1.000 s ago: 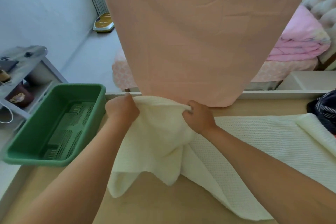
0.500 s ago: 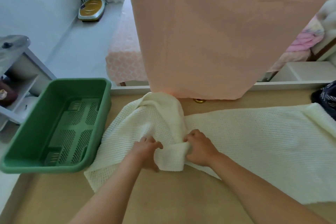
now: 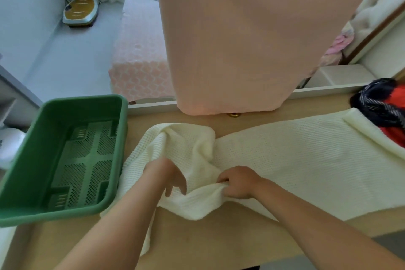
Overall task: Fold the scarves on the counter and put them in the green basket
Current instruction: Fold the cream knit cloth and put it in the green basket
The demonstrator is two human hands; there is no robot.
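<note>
- Wooden counter (image 3: pixel 219 243) fills the near half of your head view; beyond its far edge lie a pale floor, a bed with a pink patterned cover (image 3: pixel 138 55) and a gold-topped scale (image 3: pixel 80 10) at far left.
- A pink cloth (image 3: pixel 241 39) hangs from above, and its lower edge reaches the counter's far side.
- The green basket (image 3: pixel 26 210) stands on the counter's left end, with nothing in it.
- The cream scarf (image 3: pixel 306 160) lies across the counter from right to centre. Its left end is bunched and touches the basket's right wall.
- Your left hand (image 3: pixel 166 176) rests on the bunched part with fingers loosely extended, grasping nothing.
- Your right hand (image 3: pixel 238 182) pinches a raised fold at the scarf's near edge.
- A dark and red scarf (image 3: pixel 383 112) sits at far right, touching the cream scarf's turned-up end.
</note>
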